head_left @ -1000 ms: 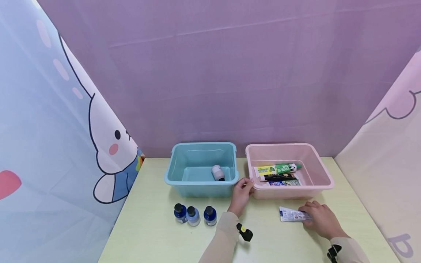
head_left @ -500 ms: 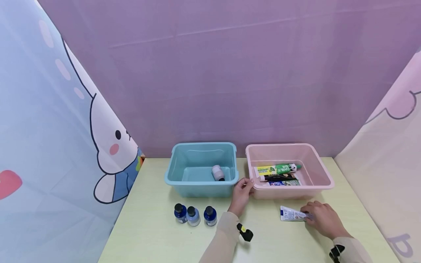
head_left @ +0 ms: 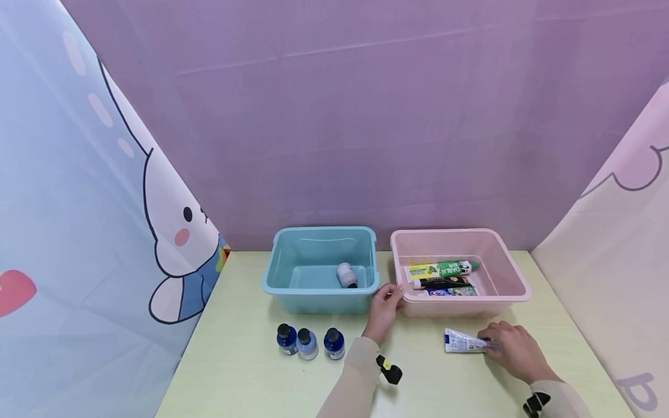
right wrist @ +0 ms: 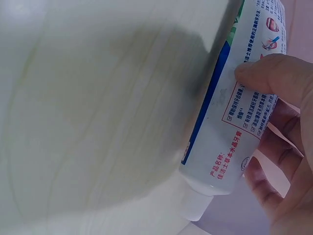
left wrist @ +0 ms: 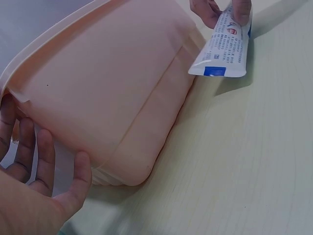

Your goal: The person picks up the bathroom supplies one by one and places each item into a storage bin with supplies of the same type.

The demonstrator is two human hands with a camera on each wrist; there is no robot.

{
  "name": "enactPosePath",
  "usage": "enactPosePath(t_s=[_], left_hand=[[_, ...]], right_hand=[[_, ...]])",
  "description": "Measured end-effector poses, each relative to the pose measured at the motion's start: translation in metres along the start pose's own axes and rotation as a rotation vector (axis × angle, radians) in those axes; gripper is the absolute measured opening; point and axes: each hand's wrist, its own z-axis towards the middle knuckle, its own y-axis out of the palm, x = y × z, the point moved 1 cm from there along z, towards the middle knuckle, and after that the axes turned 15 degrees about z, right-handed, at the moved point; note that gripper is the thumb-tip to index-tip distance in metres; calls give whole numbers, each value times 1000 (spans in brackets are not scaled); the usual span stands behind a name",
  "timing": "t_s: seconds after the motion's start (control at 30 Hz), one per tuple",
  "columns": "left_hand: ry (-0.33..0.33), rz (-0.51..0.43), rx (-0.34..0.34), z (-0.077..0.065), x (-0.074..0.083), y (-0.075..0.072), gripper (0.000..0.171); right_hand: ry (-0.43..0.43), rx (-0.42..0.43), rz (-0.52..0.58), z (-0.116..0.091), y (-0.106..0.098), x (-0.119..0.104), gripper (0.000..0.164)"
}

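Note:
In my right hand [head_left: 514, 348] is a white toothpaste tube [head_left: 464, 341], gripped between thumb and fingers low over the table's right part. The right wrist view shows the tube [right wrist: 234, 112] with red and blue print, its white cap [right wrist: 195, 205] pointing down in that frame. My left hand [head_left: 384, 310] holds the near left corner of the pink bin [head_left: 465, 307]; in the left wrist view its fingers [left wrist: 45, 156] lie against the bin's outer wall. Inside that bin lie a green-and-yellow toothpaste tube [head_left: 439, 269], a black tube [head_left: 441, 283] and a blue-and-green tube [head_left: 452, 291].
Left of the pink bin stands a blue bin [head_left: 320, 299] with a pale bottle [head_left: 346, 274] lying in it. In front of it are a dark blue bottle [head_left: 287, 339], a lighter blue bottle [head_left: 307, 345] and another dark bottle [head_left: 334, 344]. A purple curtain [head_left: 366, 128] hangs behind.
My right hand has shifted slightly to the right, and the toothpaste tube's angle has changed a little. The left hand and both bins stay in place.

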Motion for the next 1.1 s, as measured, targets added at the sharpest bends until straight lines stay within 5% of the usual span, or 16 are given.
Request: enactPosePath(t_s=[0.43,0.8,1.1], left_hand=[[8,7,4,-2,2,0,25],[-15,-16,-2,0,0,-1,22],[-19,-14,-7,0,2,-1,17]], right_hand=[[-28,58,-4,7,-17,-8,37],[32,49,32,14,-28,-16,36],[-43,120,20,19,-38,-23,37]])
